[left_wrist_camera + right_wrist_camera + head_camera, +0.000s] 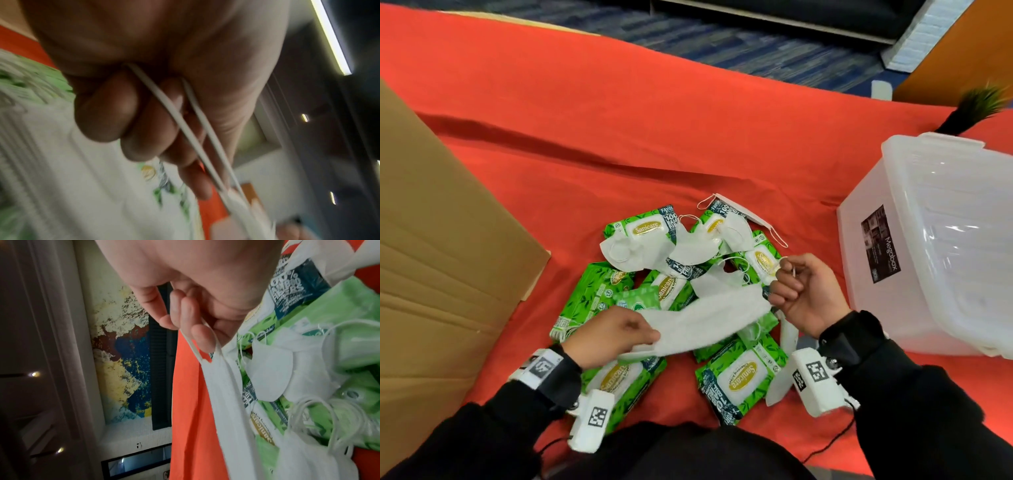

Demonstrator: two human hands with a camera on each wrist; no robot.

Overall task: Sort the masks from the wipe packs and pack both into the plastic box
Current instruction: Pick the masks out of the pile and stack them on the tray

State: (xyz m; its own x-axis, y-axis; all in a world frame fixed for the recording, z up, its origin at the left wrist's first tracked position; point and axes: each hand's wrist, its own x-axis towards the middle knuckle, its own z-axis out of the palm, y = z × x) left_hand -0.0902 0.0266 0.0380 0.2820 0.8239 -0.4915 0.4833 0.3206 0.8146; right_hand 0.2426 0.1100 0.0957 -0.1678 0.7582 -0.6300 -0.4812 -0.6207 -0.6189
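Observation:
A white mask (709, 320) is stretched between both hands above a heap of green wipe packs (739, 377) and more white masks (650, 251) on the orange cloth. My left hand (616, 334) pinches the mask's left end; its ear loop (185, 129) runs through the curled fingers (107, 110). My right hand (798, 291) holds the right ear loop (193, 344) with curled fingers (201, 335); the mask (226, 394) hangs from it over the packs (339, 321). The translucent plastic box (935, 240) stands at the right, just beyond my right hand.
A large brown cardboard sheet (431, 257) covers the table's left side. A small dark plant (972, 109) sits behind the box. Bare orange cloth (619, 120) stretches behind the heap to the table's far edge.

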